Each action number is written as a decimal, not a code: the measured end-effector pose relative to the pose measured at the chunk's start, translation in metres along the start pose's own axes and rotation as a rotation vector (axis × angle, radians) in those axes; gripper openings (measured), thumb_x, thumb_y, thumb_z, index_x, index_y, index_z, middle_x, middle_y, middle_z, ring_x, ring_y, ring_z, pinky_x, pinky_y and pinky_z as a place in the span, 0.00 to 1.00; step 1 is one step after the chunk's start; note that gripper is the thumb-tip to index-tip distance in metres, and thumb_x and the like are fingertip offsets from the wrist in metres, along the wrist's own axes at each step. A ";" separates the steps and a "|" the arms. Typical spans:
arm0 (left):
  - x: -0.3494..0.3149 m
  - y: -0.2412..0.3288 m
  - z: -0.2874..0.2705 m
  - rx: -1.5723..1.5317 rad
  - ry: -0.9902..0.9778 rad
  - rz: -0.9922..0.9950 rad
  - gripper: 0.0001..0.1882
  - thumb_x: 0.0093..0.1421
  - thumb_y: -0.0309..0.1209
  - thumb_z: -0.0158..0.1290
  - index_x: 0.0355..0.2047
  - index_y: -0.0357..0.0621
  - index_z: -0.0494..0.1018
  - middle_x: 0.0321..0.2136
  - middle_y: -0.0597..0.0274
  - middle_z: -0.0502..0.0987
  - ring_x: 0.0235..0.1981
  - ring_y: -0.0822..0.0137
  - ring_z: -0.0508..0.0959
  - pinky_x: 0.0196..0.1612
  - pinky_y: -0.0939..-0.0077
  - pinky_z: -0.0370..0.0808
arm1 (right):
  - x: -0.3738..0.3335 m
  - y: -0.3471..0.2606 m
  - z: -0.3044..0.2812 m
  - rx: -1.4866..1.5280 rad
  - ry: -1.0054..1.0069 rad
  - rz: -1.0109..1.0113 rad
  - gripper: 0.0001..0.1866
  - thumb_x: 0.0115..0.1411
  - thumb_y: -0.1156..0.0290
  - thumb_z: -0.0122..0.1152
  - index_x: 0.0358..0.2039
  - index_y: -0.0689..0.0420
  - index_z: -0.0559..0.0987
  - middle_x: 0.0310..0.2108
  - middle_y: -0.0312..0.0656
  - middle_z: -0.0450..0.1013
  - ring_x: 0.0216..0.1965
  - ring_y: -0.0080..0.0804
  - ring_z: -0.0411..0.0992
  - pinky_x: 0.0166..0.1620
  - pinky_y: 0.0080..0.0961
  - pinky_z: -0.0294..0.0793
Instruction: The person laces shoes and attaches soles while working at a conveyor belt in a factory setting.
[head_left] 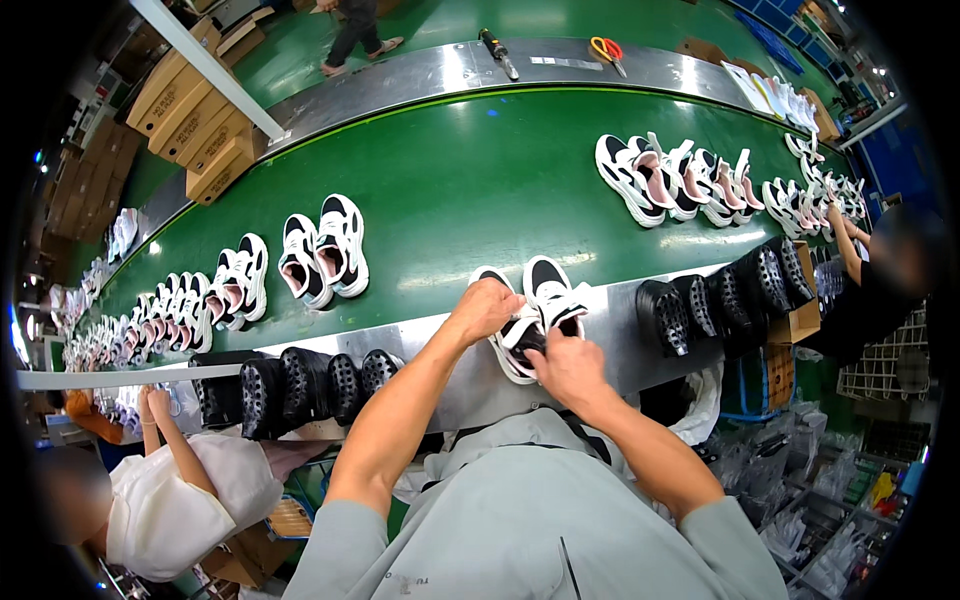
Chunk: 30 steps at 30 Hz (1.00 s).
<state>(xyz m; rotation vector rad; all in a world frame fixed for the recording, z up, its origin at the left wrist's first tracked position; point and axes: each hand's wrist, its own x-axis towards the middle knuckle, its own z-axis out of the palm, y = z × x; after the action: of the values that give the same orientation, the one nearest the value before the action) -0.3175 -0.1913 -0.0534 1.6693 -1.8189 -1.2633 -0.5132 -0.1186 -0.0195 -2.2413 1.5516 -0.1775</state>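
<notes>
A pair of white, black and pink sneakers lies side by side on the metal ledge in front of me, toes pointing away. My left hand [490, 306] is closed at the tongue of the left sneaker [514, 368]. A dark piece, which looks like a black shoe insert [526, 338], sits in that sneaker's opening. My right hand [570, 368] has its fingers closed around the rear of this piece, partly hiding it. Touching on the right is the other sneaker [547, 277], its strap [572, 298] sticking out sideways.
Black shoe inserts stand in rows on the ledge, left [303, 385] and right [735, 300]. More sneakers line the green conveyor belt [470, 180]. On its far rail lie orange scissors [607, 52] and a screwdriver-like tool [497, 52]. Co-workers sit at both sides.
</notes>
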 end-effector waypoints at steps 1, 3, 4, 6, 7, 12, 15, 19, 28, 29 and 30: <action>-0.002 0.000 0.003 0.003 -0.008 0.009 0.21 0.62 0.43 0.55 0.27 0.34 0.80 0.16 0.51 0.75 0.19 0.63 0.75 0.29 0.63 0.73 | 0.006 0.002 0.023 -0.045 0.056 -0.010 0.20 0.58 0.56 0.68 0.32 0.63 0.76 0.21 0.52 0.78 0.24 0.51 0.79 0.29 0.45 0.79; -0.008 -0.005 0.006 -0.039 0.079 -0.036 0.20 0.62 0.42 0.55 0.26 0.34 0.81 0.16 0.54 0.75 0.20 0.65 0.75 0.27 0.63 0.73 | 0.006 -0.012 0.039 -0.024 0.091 -0.066 0.21 0.59 0.61 0.68 0.41 0.63 0.70 0.25 0.53 0.77 0.26 0.51 0.79 0.29 0.42 0.80; -0.008 -0.009 0.007 -0.139 0.122 -0.105 0.20 0.63 0.41 0.56 0.25 0.34 0.81 0.14 0.58 0.73 0.17 0.68 0.72 0.24 0.65 0.71 | 0.002 -0.014 0.042 -0.031 0.114 -0.099 0.20 0.58 0.62 0.68 0.41 0.63 0.71 0.25 0.52 0.77 0.27 0.50 0.80 0.28 0.41 0.80; -0.013 0.000 -0.004 -0.190 0.086 -0.210 0.20 0.63 0.40 0.58 0.21 0.35 0.79 0.12 0.64 0.70 0.13 0.72 0.65 0.17 0.67 0.63 | -0.002 -0.015 0.047 -0.066 0.160 -0.187 0.15 0.58 0.68 0.65 0.40 0.62 0.72 0.23 0.49 0.75 0.26 0.47 0.79 0.27 0.41 0.79; -0.011 -0.012 -0.001 -0.242 0.075 -0.220 0.21 0.63 0.40 0.58 0.20 0.35 0.78 0.12 0.65 0.69 0.12 0.73 0.62 0.15 0.68 0.60 | -0.001 -0.014 0.055 -0.067 0.153 -0.187 0.15 0.58 0.68 0.65 0.40 0.62 0.72 0.23 0.49 0.75 0.26 0.47 0.79 0.27 0.41 0.79; -0.012 0.004 -0.002 -0.326 0.021 -0.195 0.22 0.63 0.40 0.58 0.16 0.37 0.76 0.11 0.70 0.65 0.11 0.75 0.59 0.14 0.68 0.53 | 0.024 0.004 0.084 -0.063 0.342 -0.315 0.06 0.58 0.72 0.61 0.32 0.60 0.74 0.21 0.45 0.74 0.22 0.42 0.77 0.24 0.36 0.76; -0.022 0.002 -0.012 -0.301 -0.013 -0.279 0.18 0.64 0.39 0.58 0.23 0.37 0.80 0.17 0.68 0.72 0.16 0.76 0.65 0.18 0.73 0.61 | 0.015 0.003 0.079 0.033 0.339 -0.346 0.06 0.60 0.72 0.63 0.33 0.59 0.75 0.22 0.44 0.74 0.24 0.42 0.76 0.26 0.37 0.74; -0.054 -0.051 0.030 -0.720 0.218 -0.160 0.24 0.62 0.38 0.58 0.55 0.38 0.75 0.46 0.54 0.79 0.41 0.69 0.76 0.45 0.72 0.74 | 0.004 0.000 0.063 0.308 0.347 -0.022 0.14 0.58 0.74 0.65 0.43 0.61 0.72 0.30 0.50 0.74 0.34 0.52 0.76 0.38 0.43 0.75; -0.080 -0.043 0.064 0.212 0.461 -0.124 0.25 0.56 0.25 0.59 0.56 0.52 0.74 0.39 0.53 0.73 0.44 0.49 0.75 0.43 0.52 0.75 | 0.025 -0.006 0.050 0.605 0.077 0.075 0.28 0.55 0.78 0.55 0.59 0.61 0.70 0.37 0.54 0.75 0.36 0.52 0.75 0.43 0.41 0.75; -0.081 -0.042 0.062 0.210 0.468 -0.134 0.25 0.56 0.25 0.59 0.56 0.52 0.74 0.39 0.53 0.73 0.44 0.49 0.75 0.43 0.52 0.75 | 0.022 -0.007 0.052 0.486 0.156 -0.065 0.30 0.53 0.79 0.55 0.60 0.59 0.71 0.40 0.53 0.74 0.42 0.51 0.73 0.47 0.40 0.74; -0.080 -0.042 0.059 0.189 0.459 -0.087 0.25 0.55 0.25 0.61 0.55 0.52 0.75 0.39 0.53 0.73 0.44 0.49 0.76 0.43 0.53 0.76 | 0.025 -0.010 0.048 0.478 0.190 -0.098 0.29 0.49 0.82 0.55 0.55 0.59 0.75 0.44 0.51 0.71 0.49 0.51 0.68 0.52 0.39 0.70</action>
<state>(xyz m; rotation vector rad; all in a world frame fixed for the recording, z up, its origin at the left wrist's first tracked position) -0.3183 -0.0916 -0.0946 1.9602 -1.6324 -0.6723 -0.4796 -0.1260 -0.0627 -1.9574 1.3132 -0.7273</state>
